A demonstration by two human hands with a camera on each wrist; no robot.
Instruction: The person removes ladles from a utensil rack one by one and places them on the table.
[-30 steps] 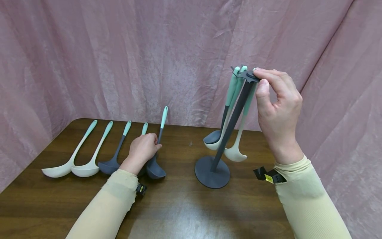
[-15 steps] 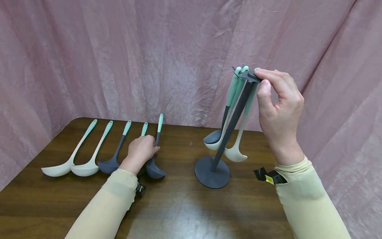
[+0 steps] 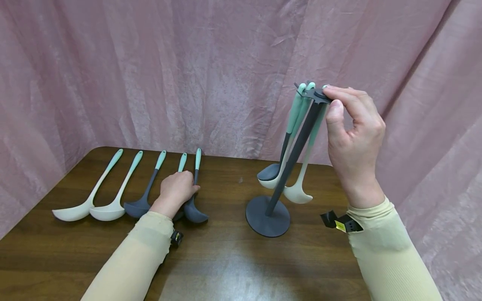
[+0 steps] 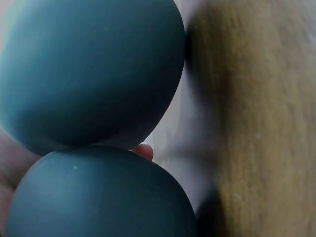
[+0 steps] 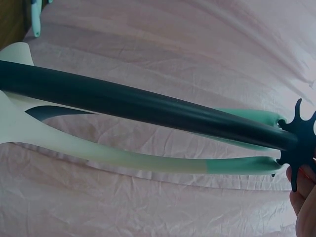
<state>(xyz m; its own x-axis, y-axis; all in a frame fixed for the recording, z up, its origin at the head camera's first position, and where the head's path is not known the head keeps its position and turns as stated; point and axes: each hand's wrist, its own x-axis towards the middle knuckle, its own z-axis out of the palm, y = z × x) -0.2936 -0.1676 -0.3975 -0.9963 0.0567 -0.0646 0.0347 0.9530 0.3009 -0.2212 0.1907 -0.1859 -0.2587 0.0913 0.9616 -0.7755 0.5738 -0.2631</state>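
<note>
In the head view my left hand (image 3: 175,188) grips the stem of a dark grey ladle (image 3: 196,214) with a mint handle, at the right end of a row on the table. Just left of it is another dark ladle, mostly hidden by that hand except its mint handle (image 3: 182,162). Two dark ladle bowls (image 4: 98,64) fill much of the left wrist view, with a fingertip (image 4: 144,151) showing behind. My right hand (image 3: 355,142) pinches the hooked top of a dark utensil stand (image 3: 295,154). From its hooks hang a dark ladle (image 3: 269,172) and two white ladles (image 3: 297,195).
Two white ladles (image 3: 108,214) and a dark ladle (image 3: 137,208) with mint handles lie at the left, bowls toward me. The stand's round base (image 3: 263,221) sits on the wooden table (image 3: 211,267). A pink curtain (image 3: 233,75) hangs behind.
The gripped ladle's handle end has swung down and left toward the table, lining up beside the others. My left hand has shifted slightly left; my right hand stays at the stand's top.
</note>
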